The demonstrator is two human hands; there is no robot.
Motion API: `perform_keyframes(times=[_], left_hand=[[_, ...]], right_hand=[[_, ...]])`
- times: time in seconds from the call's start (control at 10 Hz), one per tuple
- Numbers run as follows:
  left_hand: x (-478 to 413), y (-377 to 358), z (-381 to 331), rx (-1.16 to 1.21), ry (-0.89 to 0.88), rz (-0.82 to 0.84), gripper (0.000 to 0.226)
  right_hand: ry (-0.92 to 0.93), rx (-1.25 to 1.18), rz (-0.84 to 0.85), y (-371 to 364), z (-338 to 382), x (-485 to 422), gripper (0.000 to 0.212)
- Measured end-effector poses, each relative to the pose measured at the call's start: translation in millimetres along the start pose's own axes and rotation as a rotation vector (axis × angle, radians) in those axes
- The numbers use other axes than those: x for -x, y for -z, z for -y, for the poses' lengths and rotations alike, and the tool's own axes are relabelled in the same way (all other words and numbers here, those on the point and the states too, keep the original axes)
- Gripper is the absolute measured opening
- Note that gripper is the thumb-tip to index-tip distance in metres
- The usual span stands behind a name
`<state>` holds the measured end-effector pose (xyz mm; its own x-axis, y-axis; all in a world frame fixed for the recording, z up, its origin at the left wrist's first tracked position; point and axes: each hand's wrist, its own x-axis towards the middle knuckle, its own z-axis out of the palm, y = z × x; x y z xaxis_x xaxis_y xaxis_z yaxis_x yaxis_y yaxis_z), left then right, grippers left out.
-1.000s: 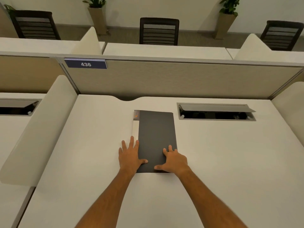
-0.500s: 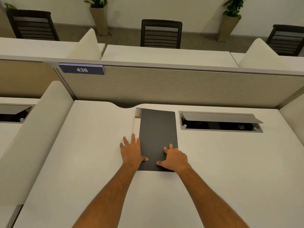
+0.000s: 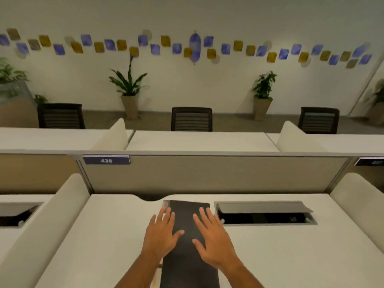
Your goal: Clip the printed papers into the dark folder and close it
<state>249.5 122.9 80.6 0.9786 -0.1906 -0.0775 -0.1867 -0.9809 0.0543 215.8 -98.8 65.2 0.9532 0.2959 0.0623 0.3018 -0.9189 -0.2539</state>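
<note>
Since half a second ago the view has tipped up toward the far wall, so the dark folder (image 3: 188,246) now sits at lower centre of the frame instead of mid-frame. It lies shut and flat on the worktop (image 3: 108,235), just left of the open cable hatch (image 3: 264,214). Both hands have slid up from its near corners. Left hand (image 3: 161,235) now rests across the left edge, fingers (image 3: 166,215) spread wide and flat, half on the worktop. Right hand (image 3: 212,240) lies flat on the cover, fingers splayed, gripping nothing. A thin pale strip of printed papers (image 3: 165,204) peeks out at the folder's upper left edge; the clip is not visible. Judgement: cover is closed, hands are smoothing it down, task looks essentially done. Only risk: that protruding strip suggests sheets slightly misaligned.
</note>
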Motion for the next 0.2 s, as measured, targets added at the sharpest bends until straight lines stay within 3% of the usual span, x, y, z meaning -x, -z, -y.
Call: perform_keyframes(times=[0.1,0.2], left_hand=[[-29.8,59.4,-13.6,0.022,-0.104,-0.19,0.107],[-50.3,122.4,-34.5,-0.011,-0.096,-0.349,0.089]], right_hand=[[0.048,0.008,-0.282,48.9,-3.1,-27.1,0.08],[0.047,0.045,-0.449,107.5,-1.0,-47.3,0.081]])
